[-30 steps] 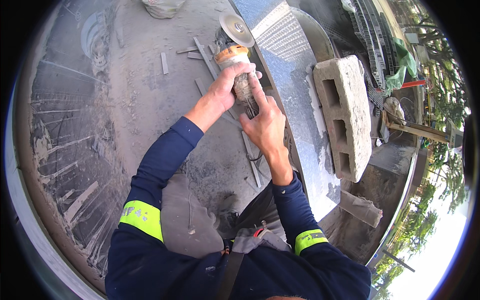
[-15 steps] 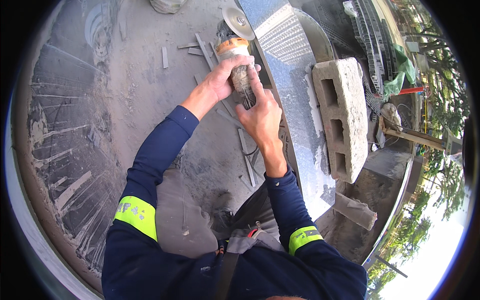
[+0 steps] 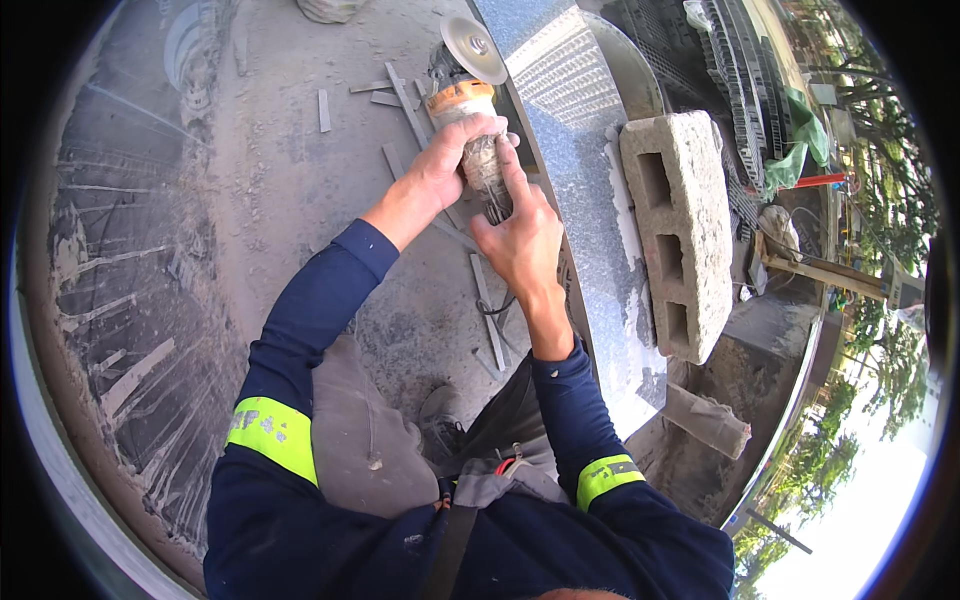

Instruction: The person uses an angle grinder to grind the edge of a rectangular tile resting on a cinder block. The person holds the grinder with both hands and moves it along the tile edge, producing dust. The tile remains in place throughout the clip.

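Note:
A dusty angle grinder [image 3: 461, 96] with an orange collar points away from me, its pale round disc [image 3: 473, 50] standing close to the left edge of a grey speckled slab [image 3: 585, 190]. Whether the disc touches that edge I cannot tell. My left hand [image 3: 448, 160] is closed around the grinder's body just behind the collar. Behind it, my right hand [image 3: 523, 238] grips the rear part, its index finger stretched forward along the casing. Part of the grinder's underside is hidden by both hands.
A hollow concrete block [image 3: 708, 240] lies on the slab's right side. Thin strips [image 3: 405, 105] are scattered over the dusty floor at left, with a dark cable [image 3: 497, 307] among them. A wrapped pipe-like piece [image 3: 710, 422] juts out beside the slab's near end.
Both hands keep their hold on the grinder, which stays almost in place beside the slab. The view has shifted slightly, and more of my shoe shows below.

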`<action>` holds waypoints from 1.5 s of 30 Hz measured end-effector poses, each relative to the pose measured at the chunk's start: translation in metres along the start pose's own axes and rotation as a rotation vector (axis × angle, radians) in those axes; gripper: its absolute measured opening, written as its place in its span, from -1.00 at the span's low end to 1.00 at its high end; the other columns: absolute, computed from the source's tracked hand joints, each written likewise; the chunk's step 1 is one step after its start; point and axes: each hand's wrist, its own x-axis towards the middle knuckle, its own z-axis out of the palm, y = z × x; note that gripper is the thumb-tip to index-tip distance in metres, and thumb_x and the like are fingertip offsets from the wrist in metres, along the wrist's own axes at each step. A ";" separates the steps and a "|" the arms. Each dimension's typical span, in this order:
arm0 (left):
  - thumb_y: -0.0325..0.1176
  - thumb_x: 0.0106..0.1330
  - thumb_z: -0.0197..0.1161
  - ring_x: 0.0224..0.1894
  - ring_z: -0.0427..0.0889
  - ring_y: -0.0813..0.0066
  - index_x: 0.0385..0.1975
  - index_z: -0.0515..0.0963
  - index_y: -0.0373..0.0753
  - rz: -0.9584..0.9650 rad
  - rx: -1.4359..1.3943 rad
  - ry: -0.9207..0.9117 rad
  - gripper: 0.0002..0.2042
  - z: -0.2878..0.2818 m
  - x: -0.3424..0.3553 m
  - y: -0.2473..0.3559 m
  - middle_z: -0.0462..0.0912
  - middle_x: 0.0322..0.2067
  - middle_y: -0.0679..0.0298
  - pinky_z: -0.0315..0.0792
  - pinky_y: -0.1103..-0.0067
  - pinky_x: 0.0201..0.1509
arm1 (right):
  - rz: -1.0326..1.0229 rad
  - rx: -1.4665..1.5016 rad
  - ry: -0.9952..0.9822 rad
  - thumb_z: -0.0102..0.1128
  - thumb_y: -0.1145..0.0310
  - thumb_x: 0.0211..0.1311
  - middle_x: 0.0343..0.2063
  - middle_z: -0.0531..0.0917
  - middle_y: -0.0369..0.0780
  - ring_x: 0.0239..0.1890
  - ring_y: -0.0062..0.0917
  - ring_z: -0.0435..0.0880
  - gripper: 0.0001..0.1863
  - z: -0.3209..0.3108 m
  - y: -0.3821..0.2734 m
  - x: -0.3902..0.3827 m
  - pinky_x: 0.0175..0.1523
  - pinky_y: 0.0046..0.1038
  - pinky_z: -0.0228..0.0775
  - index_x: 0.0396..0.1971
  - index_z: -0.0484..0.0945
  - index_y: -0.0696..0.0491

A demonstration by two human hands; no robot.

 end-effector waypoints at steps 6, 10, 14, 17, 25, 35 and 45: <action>-0.28 0.24 0.49 -0.27 0.77 0.42 -0.14 0.58 -0.20 0.044 -0.011 0.046 -0.71 0.002 0.025 0.019 0.74 -0.29 0.22 0.72 0.39 -0.10 | -0.007 -0.054 0.043 0.44 0.39 -0.10 -0.27 0.72 0.08 -0.23 0.02 0.78 0.02 0.010 -0.007 0.028 -0.05 -0.06 0.66 0.53 0.35 -0.23; -0.30 0.24 0.49 -0.26 0.77 0.39 -0.11 0.55 -0.19 0.019 0.001 0.033 -0.69 -0.001 0.039 0.033 0.69 -0.35 0.28 0.72 0.38 -0.11 | 0.003 -0.055 0.045 0.43 0.38 -0.10 -0.27 0.72 0.10 -0.20 0.02 0.78 0.03 0.015 -0.014 0.040 -0.01 -0.07 0.64 0.55 0.32 -0.21; -0.27 0.25 0.51 -0.12 0.77 0.35 -0.06 0.52 -0.20 0.025 0.022 0.074 -0.64 0.002 0.029 0.026 0.66 -0.22 0.26 0.73 0.37 -0.08 | 0.008 -0.060 0.021 0.40 0.39 -0.08 -0.26 0.73 0.08 -0.17 0.00 0.78 0.05 0.010 -0.011 0.033 0.05 -0.10 0.62 0.57 0.29 -0.19; -0.25 0.27 0.49 -0.09 0.76 0.34 -0.05 0.54 -0.23 -0.003 0.040 -0.001 -0.64 -0.004 0.011 0.010 0.68 -0.19 0.22 0.73 0.35 -0.03 | -0.004 -0.039 0.015 0.41 0.41 -0.08 -0.28 0.72 0.04 -0.22 -0.03 0.77 0.05 0.007 -0.002 0.008 0.00 -0.12 0.63 0.57 0.30 -0.20; -0.23 0.30 0.45 -0.06 0.75 0.30 -0.03 0.56 -0.28 0.008 0.008 0.002 -0.64 0.001 -0.014 -0.014 0.68 -0.18 0.18 0.71 0.32 0.03 | 0.021 -0.049 -0.028 0.41 0.43 -0.07 -0.26 0.71 0.01 -0.20 -0.05 0.77 0.02 -0.006 0.001 -0.022 -0.03 -0.12 0.64 0.55 0.32 -0.19; -0.26 0.23 0.51 -0.06 0.76 0.30 -0.06 0.56 -0.24 0.034 0.020 0.012 -0.63 0.000 0.013 0.006 0.66 -0.21 0.24 0.72 0.33 -0.03 | -0.016 -0.055 0.003 0.41 0.43 -0.05 -0.22 0.69 0.08 -0.21 0.07 0.75 0.04 0.004 -0.001 0.011 -0.06 0.01 0.65 0.56 0.27 -0.29; -0.29 0.23 0.51 -0.14 0.78 0.33 -0.05 0.51 -0.21 0.020 0.049 0.014 -0.62 -0.010 0.044 0.030 0.67 -0.22 0.25 0.75 0.36 -0.09 | 0.031 -0.106 -0.007 0.37 0.39 -0.03 -0.25 0.74 0.11 -0.15 0.05 0.78 0.04 0.012 -0.014 0.038 0.04 -0.09 0.61 0.59 0.24 -0.20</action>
